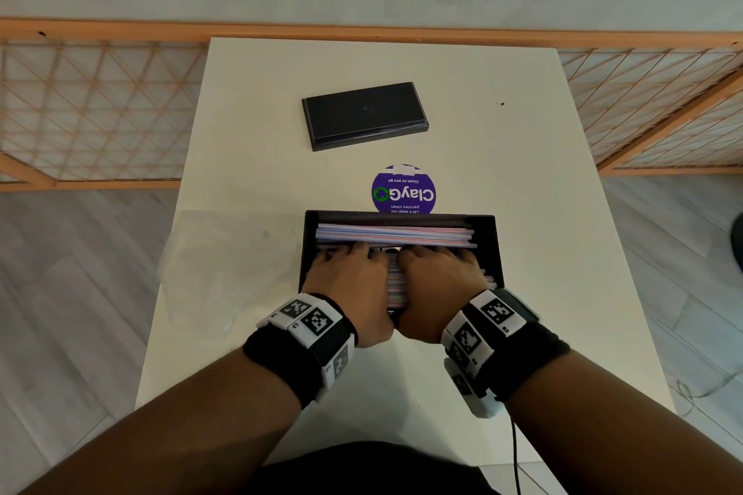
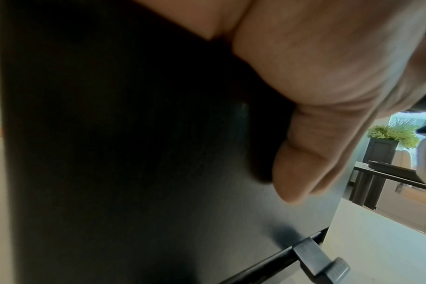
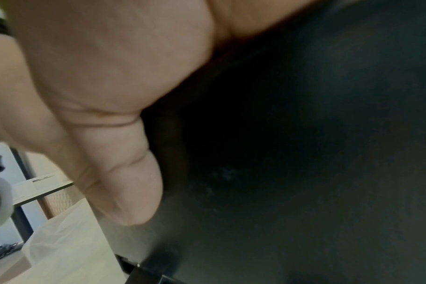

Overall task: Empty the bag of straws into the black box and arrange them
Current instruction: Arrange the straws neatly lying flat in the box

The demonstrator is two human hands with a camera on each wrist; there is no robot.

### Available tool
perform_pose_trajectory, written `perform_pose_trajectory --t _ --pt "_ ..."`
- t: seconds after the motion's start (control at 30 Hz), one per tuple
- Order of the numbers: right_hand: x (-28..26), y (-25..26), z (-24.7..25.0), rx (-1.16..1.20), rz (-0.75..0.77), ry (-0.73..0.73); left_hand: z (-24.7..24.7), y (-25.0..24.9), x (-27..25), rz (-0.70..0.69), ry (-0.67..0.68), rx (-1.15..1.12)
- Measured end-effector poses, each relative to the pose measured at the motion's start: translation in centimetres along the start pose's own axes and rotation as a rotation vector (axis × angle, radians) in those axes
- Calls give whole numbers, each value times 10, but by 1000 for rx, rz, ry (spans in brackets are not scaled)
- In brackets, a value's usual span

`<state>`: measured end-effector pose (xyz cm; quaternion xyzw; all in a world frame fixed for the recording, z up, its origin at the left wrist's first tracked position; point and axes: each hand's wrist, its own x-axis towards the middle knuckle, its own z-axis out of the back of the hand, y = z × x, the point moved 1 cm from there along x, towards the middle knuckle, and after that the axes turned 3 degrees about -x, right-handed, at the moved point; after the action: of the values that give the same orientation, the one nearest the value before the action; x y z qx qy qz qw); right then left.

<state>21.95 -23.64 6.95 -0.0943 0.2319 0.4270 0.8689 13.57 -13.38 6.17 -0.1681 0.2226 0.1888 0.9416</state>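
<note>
The black box [image 1: 497,249] stands open on the white table, filled with pink, blue and white straws [image 1: 394,234] lying lengthwise. My left hand [image 1: 349,273] and right hand [image 1: 439,277] sit side by side over its near half. Their fingers curl down over the near straws. In the left wrist view the left thumb [image 2: 304,163] presses on the outside of the box's near wall [image 2: 134,153]. The right thumb [image 3: 124,182] does the same on that wall [image 3: 304,153]. The straws under my palms are hidden. The empty clear bag [image 1: 229,257] lies flat to the left of the box.
The box's black lid [image 1: 364,116] lies further back on the table. A purple round sticker [image 1: 403,191] sits just behind the box. A small latch [image 2: 316,257] juts from the box's lower front edge. The table edges drop to the floor on both sides.
</note>
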Motion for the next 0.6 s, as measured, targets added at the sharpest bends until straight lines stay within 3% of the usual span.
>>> perform_pose_trajectory --t 0.23,0.4,0.6 --pt "0 0 2 20 2 35 5 -3 -3 13 8 13" --pt "0 0 2 31 -11 50 6 -10 -10 -25 -64 113" --pt "2 0 3 -1 -3 51 3 -5 -6 -47 -22 60"
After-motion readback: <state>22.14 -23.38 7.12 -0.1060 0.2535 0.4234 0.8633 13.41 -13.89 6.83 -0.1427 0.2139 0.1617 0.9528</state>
